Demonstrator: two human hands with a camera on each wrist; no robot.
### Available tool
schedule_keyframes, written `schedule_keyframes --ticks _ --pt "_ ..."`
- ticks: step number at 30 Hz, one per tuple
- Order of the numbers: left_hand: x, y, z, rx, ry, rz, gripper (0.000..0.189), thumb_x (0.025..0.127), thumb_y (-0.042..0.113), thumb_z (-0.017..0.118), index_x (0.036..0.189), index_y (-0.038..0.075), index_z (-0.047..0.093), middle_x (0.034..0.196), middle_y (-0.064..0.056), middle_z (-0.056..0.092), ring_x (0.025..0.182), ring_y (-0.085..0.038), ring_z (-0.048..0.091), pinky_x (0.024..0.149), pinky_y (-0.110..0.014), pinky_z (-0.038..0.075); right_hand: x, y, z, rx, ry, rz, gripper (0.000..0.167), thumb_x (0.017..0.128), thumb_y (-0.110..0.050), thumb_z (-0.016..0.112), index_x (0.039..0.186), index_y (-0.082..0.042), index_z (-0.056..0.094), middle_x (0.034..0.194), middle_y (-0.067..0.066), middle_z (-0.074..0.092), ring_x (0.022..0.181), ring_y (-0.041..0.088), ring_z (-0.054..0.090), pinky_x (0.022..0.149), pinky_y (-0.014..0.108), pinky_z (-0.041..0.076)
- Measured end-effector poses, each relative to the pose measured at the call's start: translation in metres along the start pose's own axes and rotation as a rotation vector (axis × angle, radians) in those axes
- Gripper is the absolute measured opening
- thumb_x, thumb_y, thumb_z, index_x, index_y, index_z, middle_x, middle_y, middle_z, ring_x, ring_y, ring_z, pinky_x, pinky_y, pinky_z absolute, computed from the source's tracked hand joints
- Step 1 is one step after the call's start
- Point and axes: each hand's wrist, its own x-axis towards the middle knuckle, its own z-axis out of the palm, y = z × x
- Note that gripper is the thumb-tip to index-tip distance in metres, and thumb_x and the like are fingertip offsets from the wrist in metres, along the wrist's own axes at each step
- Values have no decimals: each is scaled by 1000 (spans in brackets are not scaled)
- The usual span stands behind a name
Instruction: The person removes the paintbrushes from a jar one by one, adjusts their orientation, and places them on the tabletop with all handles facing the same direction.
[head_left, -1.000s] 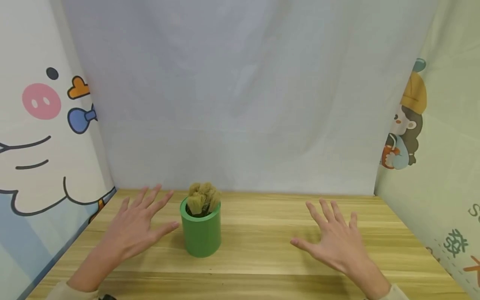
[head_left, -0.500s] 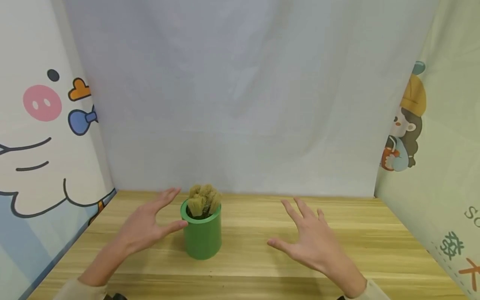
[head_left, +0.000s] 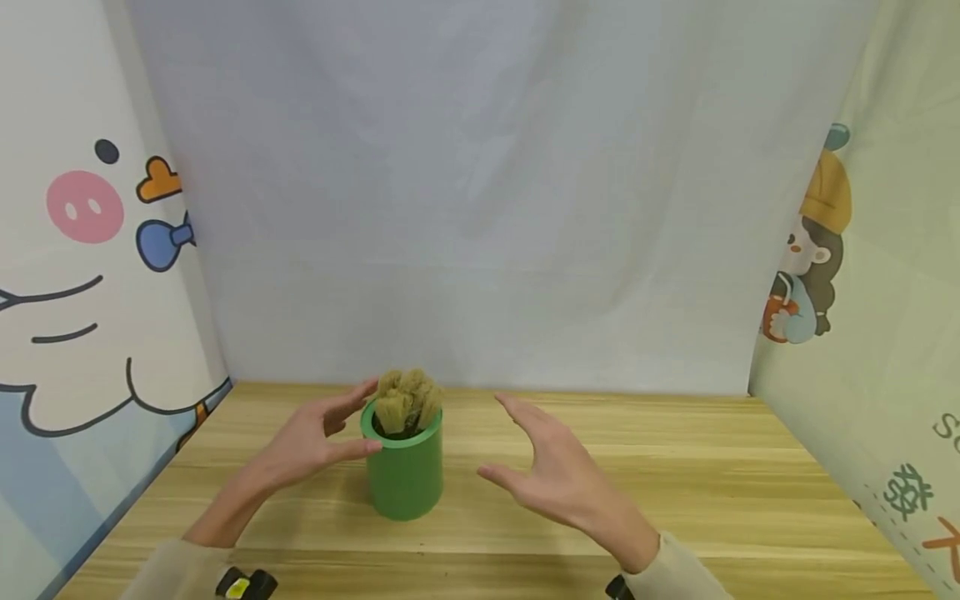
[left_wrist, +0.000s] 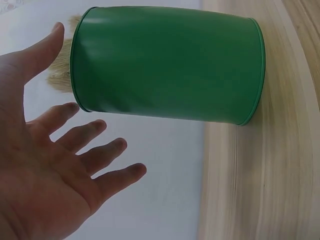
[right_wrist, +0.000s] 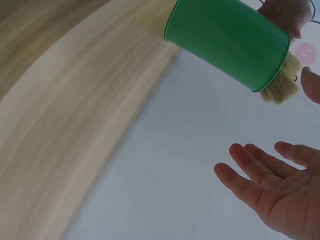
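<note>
A green cylindrical canister [head_left: 406, 482] stands upright on the wooden table, left of the middle. Tan, bristly tufts [head_left: 406, 400] stick out of its top; what they belong to is hidden inside. My left hand [head_left: 303, 446] is at the canister's left side near the rim, thumb in front and fingers behind, gripping nothing; whether a fingertip touches the rim I cannot tell. In the left wrist view its fingers are spread below the canister [left_wrist: 170, 65]. Some way to the right, my right hand [head_left: 562, 479] hovers with thumb and fingers apart and holds nothing.
A pale cloth [head_left: 480, 208] hangs behind the table [head_left: 465, 546]. Cartoon-printed cloths stand on the left [head_left: 67, 275] and right [head_left: 885, 333]. Dark devices [head_left: 258, 585] sit at both wrists, by the pale sleeves.
Both hands have moved inward toward the canister, the right hand farther than the left. The left fingers have turned and come up beside the rim. The canister stays in place.
</note>
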Motion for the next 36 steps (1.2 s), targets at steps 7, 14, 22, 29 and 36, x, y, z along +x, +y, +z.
schedule_keyframes --ticks 7,14,22,29,36 --pt "4 -1 1 -99 -42 -18 83 98 23 78 164 1 33 165 -28 31 146 -54 35 112 -66 37 22 -12 15 105 44 -65 76 93 -34 83 158 -15 50 133 8 69 116 25 67 98 44 54" --pt "4 -5 3 -119 -34 -41 85 97 23 79 164 -1 32 165 -30 30 144 -57 37 112 -65 39 41 -22 26 162 72 -106 65 95 -30 82 151 -11 57 118 5 73 100 18 69 86 37 58" --pt "3 -6 1 -144 -18 -48 79 99 23 77 164 4 36 165 -27 34 143 -55 39 111 -64 41 56 -33 36 157 88 -117 53 96 -31 81 142 -11 64 109 5 75 90 20 69 78 34 57" --pt "3 -6 -1 -170 -17 -57 74 99 21 77 161 1 41 163 -25 37 144 -50 42 112 -61 42 65 -38 44 171 120 -106 45 94 -28 84 131 -9 68 98 3 74 83 19 67 71 31 55" --pt "5 -7 0 -185 -24 -72 77 98 21 78 160 -3 39 164 -27 35 144 -51 41 112 -58 42 70 -40 50 208 147 -97 34 94 -21 84 122 -8 69 90 0 73 74 9 63 64 28 55"
